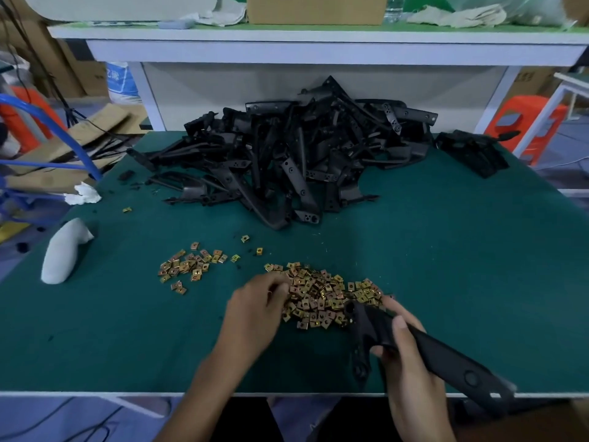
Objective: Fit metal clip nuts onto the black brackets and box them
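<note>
Bracket: a black bracket [446, 355] lies in the right hand [404, 346], thumb over the top and fingers curled under, near its forked end; the long arm sticks out past the table edge.
Bracket feel: looks like stiff, light moulded plastic; the thick middle seems the safest hold, leaving the fork free for a clip.
Nuts: the main pile of nuts [322, 301] sits on the mat [446, 250], touching the bracket's tip.
Nut feel: small, thin, springy metal, probably sharp-edged and slippery; best pinched one at a time by the flat sides.
Left hand: the left hand [258, 304] curls into the pile's left edge; I cannot tell whether it has a nut.
Around: a heap [296, 154] of more brackets behind, a smaller patch [188, 266] of nuts to the left, and a white lump [63, 250] farther left.
In the way: nothing between the hands; loose nuts may scatter.
Box: a cardboard box [315, 8] stands up on the shelf.
</note>
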